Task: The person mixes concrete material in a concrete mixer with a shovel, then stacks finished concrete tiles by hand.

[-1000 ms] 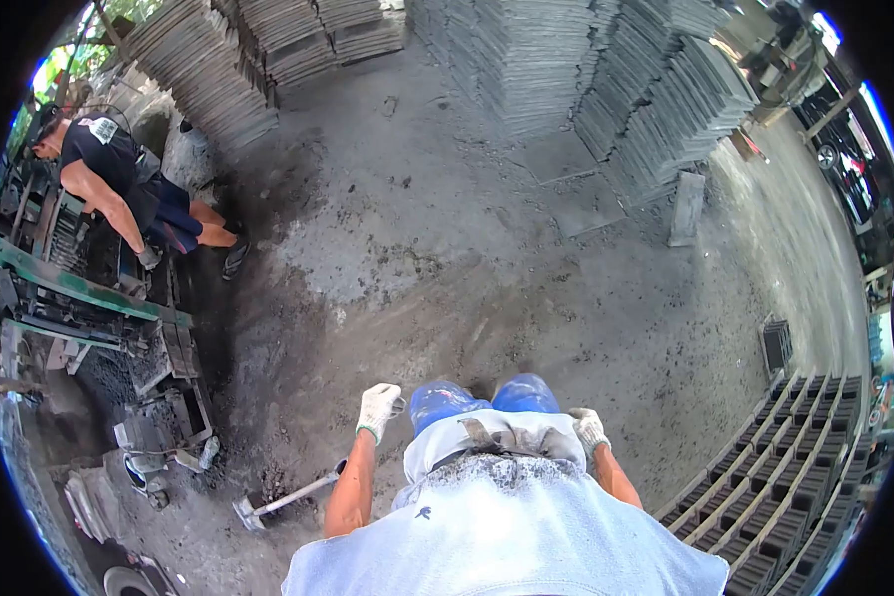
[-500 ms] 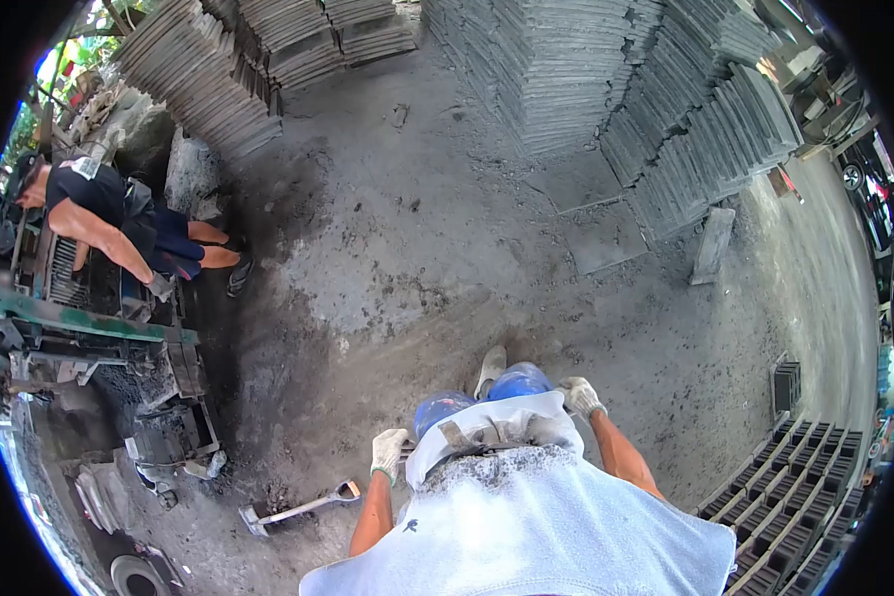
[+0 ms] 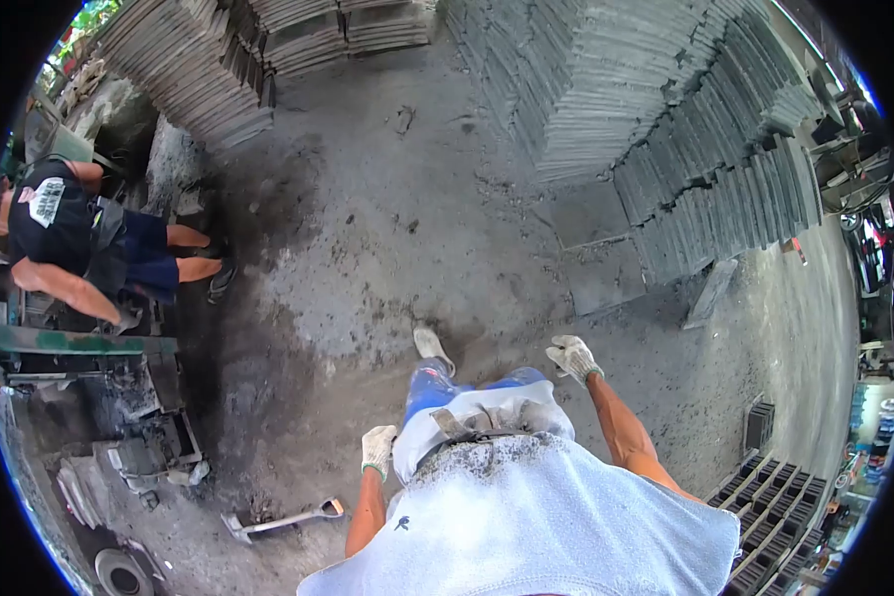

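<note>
My left hand (image 3: 378, 447), in a white knitted glove, hangs beside my left hip with its fingers curled in. Nothing shows in it. My right hand (image 3: 573, 358), gloved the same way, is held out in front of my right hip. Its fingers are apart and hold nothing. Between the hands is a pale apron (image 3: 502, 409), tied over my blue trousers (image 3: 429, 385). A short-handled shovel (image 3: 286, 521) lies on the ground to the left, apart from my left hand.
Tall stacks of grey tiles (image 3: 606, 109) stand ahead to the right, more stacks (image 3: 184, 65) ahead to the left. A co-worker (image 3: 65, 228) bends at a machine with a green beam (image 3: 79, 341) on the left. A rack of dark blocks (image 3: 775, 507) stands at the lower right.
My right hand has swung forward and away from my hip. My left hand has shifted slightly left. One foot has stepped forward, and the co-worker's torso has turned.
</note>
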Motion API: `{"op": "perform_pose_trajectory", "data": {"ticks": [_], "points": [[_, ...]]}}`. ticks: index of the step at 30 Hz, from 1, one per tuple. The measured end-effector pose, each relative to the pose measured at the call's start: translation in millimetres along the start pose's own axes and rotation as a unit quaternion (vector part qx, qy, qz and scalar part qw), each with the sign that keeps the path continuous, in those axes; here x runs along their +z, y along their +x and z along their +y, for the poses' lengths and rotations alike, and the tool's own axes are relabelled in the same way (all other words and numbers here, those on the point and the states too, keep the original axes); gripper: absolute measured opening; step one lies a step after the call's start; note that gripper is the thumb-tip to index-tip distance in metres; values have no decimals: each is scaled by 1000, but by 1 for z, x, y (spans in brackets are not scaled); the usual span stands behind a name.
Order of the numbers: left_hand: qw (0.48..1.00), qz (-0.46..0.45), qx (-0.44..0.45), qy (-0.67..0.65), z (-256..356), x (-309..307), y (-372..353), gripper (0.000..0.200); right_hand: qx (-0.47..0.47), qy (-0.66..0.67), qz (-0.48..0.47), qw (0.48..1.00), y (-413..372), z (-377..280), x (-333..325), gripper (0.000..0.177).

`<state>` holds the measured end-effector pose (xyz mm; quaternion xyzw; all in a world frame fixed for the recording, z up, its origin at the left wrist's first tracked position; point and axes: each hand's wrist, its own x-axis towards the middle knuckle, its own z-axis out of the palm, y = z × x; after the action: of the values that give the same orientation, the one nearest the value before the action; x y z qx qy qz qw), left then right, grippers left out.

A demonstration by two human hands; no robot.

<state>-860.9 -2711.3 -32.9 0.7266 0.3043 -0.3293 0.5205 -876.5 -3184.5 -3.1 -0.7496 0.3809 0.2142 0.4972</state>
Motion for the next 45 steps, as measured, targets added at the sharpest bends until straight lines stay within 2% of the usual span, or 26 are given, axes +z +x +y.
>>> {"op": "perform_pose_trajectory", "data": {"ticks": [1,2,4,6,8,12,17,22,26,28,29,32,33,36,37,38,40,41,42,44,45], "points": [[998,-10,49,-31,5,-1,18,19,-32,28,1,999,12,-5,1,49],[999,-21,-16,-44,14,-5,37,21,-30,25,5,999,18,-8,1,49],[996,-28,77,44,69,-8,52,23,-40,1,36,999,37,-44,-1,46],[999,-31,-1,-31,124,-12,60,23,-139,-101,67,983,76,-38,-2,42],[998,-43,21,-39,165,-20,80,24,-195,-133,156,959,77,-102,-22,41],[998,-45,33,-30,227,-32,128,24,-254,-126,213,935,97,-192,-59,40],[999,-38,32,-9,292,-13,165,24,-322,-84,339,880,118,-310,-128,44],[1000,-19,-5,-18,339,36,180,25,-383,-205,481,762,173,-419,-226,43],[997,-39,-60,-18,399,84,167,22,-515,-241,495,657,215,-503,-306,44],[997,-56,-31,-33,421,100,164,23,-426,-173,454,763,209,-555,-324,47],[997,-53,-33,-40,434,106,166,23,-404,-147,444,786,213,-575,-331,48],[998,-39,-30,-42,464,113,172,23,-443,-174,441,761,243,-621,-356,47],[998,-36,-34,-47,472,115,176,23,-412,-169,428,786,250,-637,-361,47],[996,-16,-40,-80,493,114,197,21,-385,-184,439,791,277,-671,-369,47],[995,-18,-49,-83,498,114,207,21,-451,-214,465,731,296,-673,-376,46],[995,-19,-54,-87,504,112,220,22,-459,-214,464,727,308,-676,-382,46],[995,-19,-49,-82,530,110,249,21,-405,-303,505,700,326,-687,-393,47],[996,-22,-58,-70,539,114,261,21,-369,-308,507,715,333,-694,-396,47],[996,-10,-45,-74,547,115,274,20,-375,-315,499,714,332,-701,-395,47],[992,3,-38,-118,592,116,280,21,-291,-309,487,763,329,-716,-389,47],[992,6,-38,-123,615,114,289,21,-296,-310,485,763,333,-720,-389,47]]}}
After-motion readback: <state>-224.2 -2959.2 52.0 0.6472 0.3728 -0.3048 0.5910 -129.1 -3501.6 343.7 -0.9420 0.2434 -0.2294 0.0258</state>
